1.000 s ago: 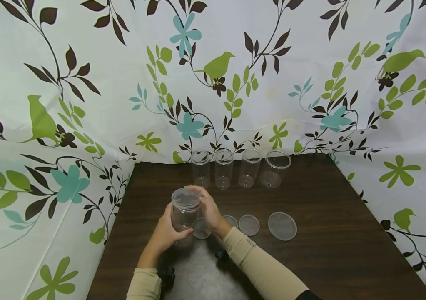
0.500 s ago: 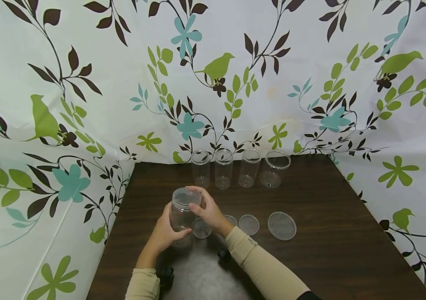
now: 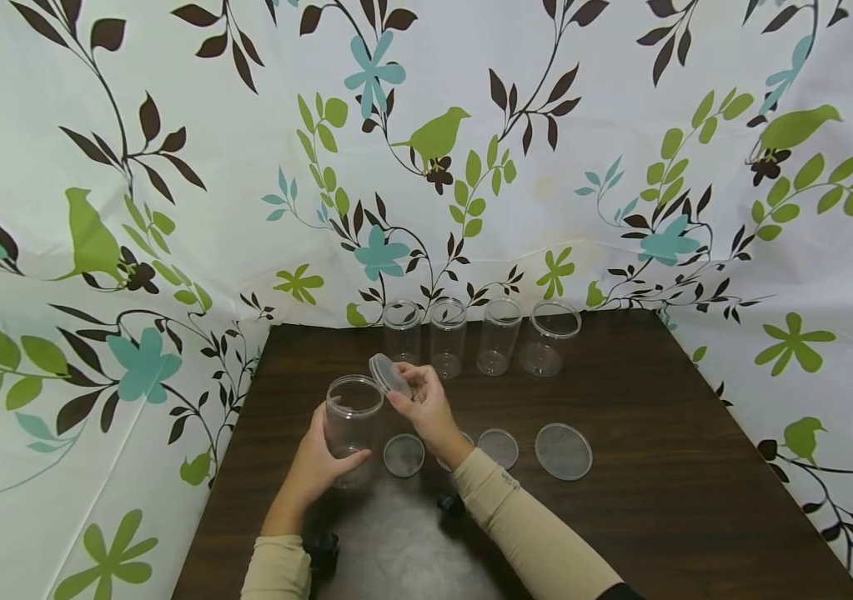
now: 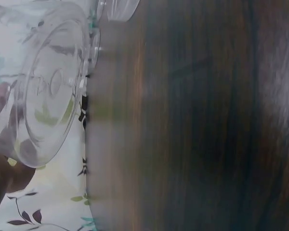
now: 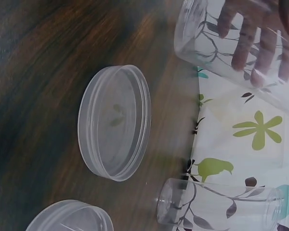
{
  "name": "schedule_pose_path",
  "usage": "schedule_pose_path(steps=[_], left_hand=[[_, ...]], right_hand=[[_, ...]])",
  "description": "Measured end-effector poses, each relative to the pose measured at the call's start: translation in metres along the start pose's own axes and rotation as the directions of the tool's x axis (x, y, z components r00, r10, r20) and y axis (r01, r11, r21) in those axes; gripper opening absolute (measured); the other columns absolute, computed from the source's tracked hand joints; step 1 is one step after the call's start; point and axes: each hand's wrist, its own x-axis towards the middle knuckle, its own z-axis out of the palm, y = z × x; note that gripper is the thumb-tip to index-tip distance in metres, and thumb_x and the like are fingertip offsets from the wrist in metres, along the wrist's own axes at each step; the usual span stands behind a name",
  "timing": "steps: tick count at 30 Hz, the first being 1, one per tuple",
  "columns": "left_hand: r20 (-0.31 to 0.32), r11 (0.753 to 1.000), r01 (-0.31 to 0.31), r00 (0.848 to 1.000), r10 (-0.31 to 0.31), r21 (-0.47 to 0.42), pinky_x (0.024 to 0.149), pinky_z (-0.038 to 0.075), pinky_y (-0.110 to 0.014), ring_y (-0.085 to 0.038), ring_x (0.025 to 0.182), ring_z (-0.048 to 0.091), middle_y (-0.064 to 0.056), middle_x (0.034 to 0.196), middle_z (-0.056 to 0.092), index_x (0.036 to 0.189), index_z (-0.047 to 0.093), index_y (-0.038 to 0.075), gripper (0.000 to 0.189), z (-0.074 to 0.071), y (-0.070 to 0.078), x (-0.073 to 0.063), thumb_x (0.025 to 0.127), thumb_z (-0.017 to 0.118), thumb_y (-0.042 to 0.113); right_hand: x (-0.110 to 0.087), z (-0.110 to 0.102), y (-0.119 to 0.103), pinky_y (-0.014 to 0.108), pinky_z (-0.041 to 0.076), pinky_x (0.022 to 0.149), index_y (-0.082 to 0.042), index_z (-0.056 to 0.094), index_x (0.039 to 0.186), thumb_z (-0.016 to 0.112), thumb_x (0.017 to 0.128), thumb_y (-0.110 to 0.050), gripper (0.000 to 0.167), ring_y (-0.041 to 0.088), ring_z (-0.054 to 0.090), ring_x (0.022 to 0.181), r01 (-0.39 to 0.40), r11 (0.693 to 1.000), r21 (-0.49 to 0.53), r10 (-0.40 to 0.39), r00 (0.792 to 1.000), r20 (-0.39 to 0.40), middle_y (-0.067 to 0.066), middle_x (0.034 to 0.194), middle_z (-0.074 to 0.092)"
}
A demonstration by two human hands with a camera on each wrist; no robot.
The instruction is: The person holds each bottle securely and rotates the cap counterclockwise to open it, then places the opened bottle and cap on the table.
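Note:
My left hand [image 3: 309, 467] grips a clear plastic jar [image 3: 353, 429] round its side, above the table. The jar's mouth is uncovered, and its round base [image 4: 55, 89] shows in the left wrist view. Between thumb and fingers, my right hand [image 3: 432, 412] pinches a translucent round lid [image 3: 388, 375], tilted at the right of the jar's rim. Through the jar wall [image 5: 202, 38] in the right wrist view, the left hand's fingers [image 5: 243, 45] can be seen spread along the far side.
Several clear jars, among them a wide one [image 3: 546, 354], stand uncovered in a row along the back of the dark wooden table [image 3: 666, 500]. Nearer lie several lids, including a small one [image 3: 403, 456] and a larger one [image 3: 564, 452]. Patterned cloth [image 3: 531, 192] hangs behind.
The lid has come off the jar and now tilts to its right in my right hand. My left hand has shifted slightly left with the jar.

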Motion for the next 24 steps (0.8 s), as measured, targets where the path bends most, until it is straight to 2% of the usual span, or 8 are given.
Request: schedule_pose_path(steps=[3,6,9,12,14,16,19,24], left_hand=[[-0.029,1.000,0.027,0.999,-0.028,-0.005,0.103,0.039,-0.059,-0.039,0.127,0.047,-0.022,0.142,0.048,0.154,0.028,0.006,0.108,-0.006,-0.005,0.003,0.070,0.095,0.022],[-0.053,0.999,0.044,0.998,-0.044,-0.004,0.104,0.036,-0.061,-0.040,0.129,0.042,-0.024,0.143,0.043,0.155,0.025,0.005,0.110,-0.012,-0.010,0.008,0.072,0.094,0.022],[-0.064,0.999,0.050,0.997,-0.051,-0.008,0.106,0.034,-0.062,-0.042,0.132,0.040,-0.026,0.146,0.039,0.156,0.021,0.003,0.110,-0.017,-0.016,0.013,0.074,0.092,0.022],[-0.056,0.998,0.064,0.996,-0.065,-0.021,0.108,0.032,-0.062,-0.043,0.134,0.039,-0.026,0.149,0.037,0.157,0.019,0.003,0.109,-0.023,-0.020,0.019,0.076,0.091,0.021],[-0.054,0.997,0.070,0.996,-0.071,-0.024,0.109,0.032,-0.062,-0.042,0.135,0.040,-0.025,0.150,0.036,0.157,0.019,0.004,0.109,-0.025,-0.022,0.023,0.076,0.091,0.021],[-0.052,0.997,0.077,0.996,-0.078,-0.033,0.109,0.032,-0.062,-0.042,0.135,0.040,-0.025,0.150,0.036,0.157,0.019,0.004,0.109,-0.028,-0.022,0.026,0.077,0.090,0.020],[-0.052,0.996,0.080,0.995,-0.081,-0.037,0.109,0.032,-0.062,-0.043,0.136,0.041,-0.026,0.151,0.036,0.157,0.018,0.004,0.110,-0.031,-0.022,0.033,0.076,0.090,0.019],[-0.054,0.996,0.082,0.995,-0.083,-0.032,0.111,0.031,-0.061,-0.044,0.138,0.040,-0.026,0.153,0.038,0.157,0.018,0.004,0.110,-0.036,-0.023,0.048,0.076,0.091,0.020]], right_hand=[[0.000,-0.002,0.002,0.023,0.044,0.095,0.019,0.032,0.124,0.072,0.088,-0.002,0.057,0.022,0.049,0.116,-0.018,1.000,-0.001,0.018,1.000,0.002,0.042,0.137,0.041],[0.000,-0.005,0.005,0.022,0.045,0.088,0.018,0.032,0.130,0.069,0.087,0.000,0.059,0.023,0.047,0.109,-0.036,0.999,-0.036,0.037,0.999,0.023,0.043,0.134,0.041],[0.001,-0.009,0.007,0.023,0.044,0.085,0.011,0.034,0.141,0.071,0.090,-0.014,0.068,0.025,0.047,0.106,-0.057,0.993,-0.107,0.063,0.997,0.052,0.038,0.138,0.044],[0.001,-0.012,0.009,0.030,0.041,0.095,0.001,0.030,0.152,0.071,0.094,-0.037,0.081,0.030,0.047,0.117,-0.079,0.982,-0.171,0.097,0.990,0.101,0.031,0.146,0.045],[0.000,-0.012,0.009,0.032,0.039,0.096,-0.004,0.028,0.155,0.067,0.095,-0.041,0.081,0.030,0.045,0.117,-0.094,0.977,-0.189,0.118,0.985,0.122,0.029,0.147,0.046],[-0.001,-0.012,0.008,0.032,0.042,0.095,-0.007,0.026,0.157,0.065,0.096,-0.035,0.078,0.027,0.048,0.115,-0.114,0.971,-0.211,0.144,0.981,0.131,0.029,0.147,0.046],[-0.001,-0.010,0.008,0.027,0.047,0.083,-0.010,0.026,0.158,0.062,0.094,-0.017,0.074,0.021,0.051,0.103,-0.139,0.961,-0.239,0.172,0.977,0.124,0.027,0.142,0.047],[-0.001,-0.011,0.013,0.027,0.051,0.076,-0.010,0.026,0.158,0.059,0.095,-0.001,0.072,0.035,0.059,0.108,-0.125,0.942,-0.313,0.187,0.967,0.174,0.026,0.142,0.044]])
